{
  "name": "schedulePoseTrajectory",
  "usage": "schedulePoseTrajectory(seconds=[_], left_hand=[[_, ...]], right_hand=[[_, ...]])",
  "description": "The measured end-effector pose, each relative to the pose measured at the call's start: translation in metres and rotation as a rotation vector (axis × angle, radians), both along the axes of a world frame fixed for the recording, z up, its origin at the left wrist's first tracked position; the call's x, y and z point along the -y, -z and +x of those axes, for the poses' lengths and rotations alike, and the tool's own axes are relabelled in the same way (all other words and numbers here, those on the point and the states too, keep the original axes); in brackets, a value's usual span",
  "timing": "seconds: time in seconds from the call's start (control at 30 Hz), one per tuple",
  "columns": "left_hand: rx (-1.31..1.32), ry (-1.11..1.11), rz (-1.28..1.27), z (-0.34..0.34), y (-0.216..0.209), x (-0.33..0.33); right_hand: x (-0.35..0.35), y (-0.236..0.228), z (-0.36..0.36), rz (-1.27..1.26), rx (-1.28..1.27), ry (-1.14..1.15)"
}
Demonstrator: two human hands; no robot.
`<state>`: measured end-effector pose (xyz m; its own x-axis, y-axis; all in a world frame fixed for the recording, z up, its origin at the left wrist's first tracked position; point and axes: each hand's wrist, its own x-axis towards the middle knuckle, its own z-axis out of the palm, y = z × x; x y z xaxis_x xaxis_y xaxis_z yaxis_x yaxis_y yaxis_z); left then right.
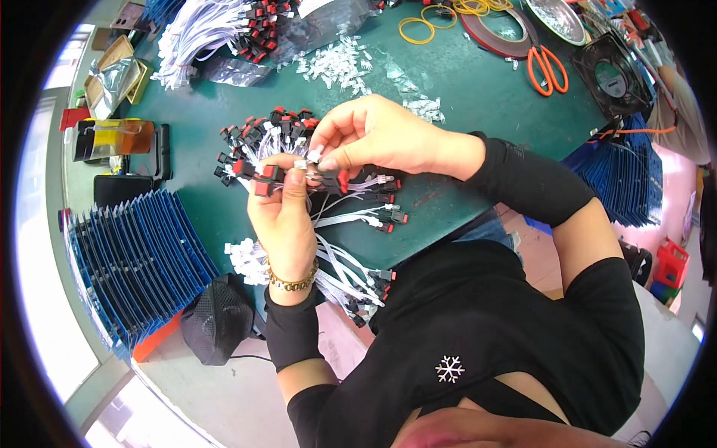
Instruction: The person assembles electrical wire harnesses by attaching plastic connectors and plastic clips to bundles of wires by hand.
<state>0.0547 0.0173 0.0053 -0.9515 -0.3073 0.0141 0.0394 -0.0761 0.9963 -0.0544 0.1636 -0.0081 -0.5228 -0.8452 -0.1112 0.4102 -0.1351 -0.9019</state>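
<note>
My left hand (287,224), with a gold bracelet at its wrist, is closed on a cable with red-and-black connectors (267,181). Facing it, my right hand (377,138) pinches a small white plastic connector (315,154) between thumb and forefinger, close to the left thumb tip. Around and behind the left hand spreads a pile of white cables with red-and-black ends (280,134). More white cables (347,269) hang at the table's near edge beside my left wrist. Where exactly the white piece meets the cable is too small to tell.
Loose white connectors (336,66) lie on the green table (478,97). At the back are a bundle of white cables (198,37), a tape roll (497,33), orange scissors (547,71) and a black fan (611,78). Racked blue boards (142,261) stand at the left.
</note>
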Motion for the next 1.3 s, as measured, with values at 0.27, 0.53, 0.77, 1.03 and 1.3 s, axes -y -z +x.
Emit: schedulePoseTrajectory(seconds=[0.27, 0.53, 0.77, 1.03, 1.3], left_hand=[[-0.082, -0.131, 0.282, -0.003, -0.002, 0.004], [0.028, -0.072, 0.258, -0.001, -0.005, 0.010], [-0.084, -0.082, 0.333, -0.003, -0.005, 0.018], [-0.037, -0.039, 0.132, -0.001, -0.008, 0.013], [0.055, 0.092, -0.086, 0.001, -0.005, 0.002]], right_hand=[[-0.009, 0.007, -0.013, 0.142, -0.587, 0.110], [-0.007, 0.004, -0.008, 0.323, -0.509, -0.060], [0.015, 0.020, 0.007, 0.351, -1.336, 0.205], [0.021, 0.022, 0.009, 0.382, -1.306, 0.236], [-0.006, -0.003, -0.002, -0.076, -0.814, 0.397]])
